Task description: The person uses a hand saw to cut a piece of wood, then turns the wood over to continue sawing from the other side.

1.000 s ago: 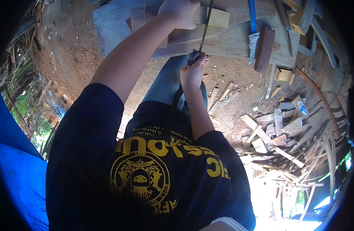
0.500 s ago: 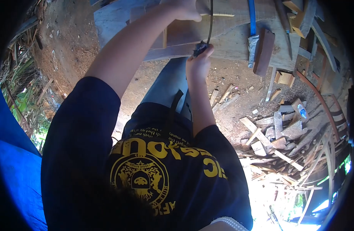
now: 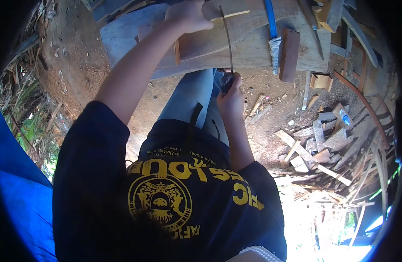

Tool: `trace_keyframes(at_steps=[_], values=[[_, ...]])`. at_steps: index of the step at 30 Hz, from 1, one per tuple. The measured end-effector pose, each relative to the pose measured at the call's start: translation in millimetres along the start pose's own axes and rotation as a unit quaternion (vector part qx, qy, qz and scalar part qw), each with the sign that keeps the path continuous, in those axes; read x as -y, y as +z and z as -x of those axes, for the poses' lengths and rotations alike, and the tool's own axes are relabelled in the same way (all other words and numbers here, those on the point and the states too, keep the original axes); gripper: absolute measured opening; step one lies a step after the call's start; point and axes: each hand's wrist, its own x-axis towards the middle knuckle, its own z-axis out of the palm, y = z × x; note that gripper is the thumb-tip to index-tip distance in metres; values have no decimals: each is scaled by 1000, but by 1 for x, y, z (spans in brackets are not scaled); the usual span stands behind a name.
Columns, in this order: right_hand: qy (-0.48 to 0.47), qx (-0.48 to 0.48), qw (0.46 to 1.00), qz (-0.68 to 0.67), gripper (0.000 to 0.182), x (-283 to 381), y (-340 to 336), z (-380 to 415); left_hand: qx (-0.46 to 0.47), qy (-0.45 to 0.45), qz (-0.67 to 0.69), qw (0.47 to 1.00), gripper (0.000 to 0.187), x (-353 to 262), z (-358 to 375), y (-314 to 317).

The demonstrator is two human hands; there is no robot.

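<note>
In the head view my right hand (image 3: 230,98) grips the dark, wrapped handle of a handsaw (image 3: 230,48), just off the near edge of the plank bench. Its thin blade, seen nearly edge-on, runs away from me over the bench and crosses a slim wooden strip (image 3: 237,14). My left hand (image 3: 190,18) is on the bench at the left end of that strip, thumb toward the blade, fingers closed around or pressed on it. The frame's dark upper edge partly hides those fingers.
On the bench (image 3: 253,52) lie a blue-handled tool (image 3: 271,19), a reddish-brown wood block (image 3: 289,54) and a dark pointed blade (image 3: 318,41). Offcuts (image 3: 317,139) are heaped on the ground at right. A blue tarp (image 3: 19,192) hangs at lower left.
My right hand has drawn the handsaw back toward my body, past the bench edge. My left hand stays by the strip, and the whole view has shifted slightly.
</note>
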Motion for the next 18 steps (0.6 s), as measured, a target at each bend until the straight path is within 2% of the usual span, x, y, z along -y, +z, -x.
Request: trace_keyframes(at_steps=[3,4,5,7,9,11,12,14,18], values=[[-1,33,999,7,62,-13,1,11,-36,28,-78,996,51,12,3,26],[-1,40,999,19,61,-17,3,16,7,43,-98,994,48,11,4,29],[-1,49,998,29,61,-20,7,21,7,42,-99,994,48,9,8,34],[3,44,999,9,61,-25,12,29,-51,106,-104,988,48,8,17,48],[6,39,999,-14,61,-28,15,33,-57,114,-108,986,51,11,23,57],[-4,24,999,-24,60,-31,15,36,-153,166,-147,963,54,16,31,66],[-5,29,999,-29,60,-33,16,38,-153,168,-149,962,54,17,38,67],[6,35,999,-22,60,-34,17,42,-63,130,-154,977,56,21,58,65],[34,64,997,-30,62,-34,22,52,-19,158,-168,973,57,38,97,74]])
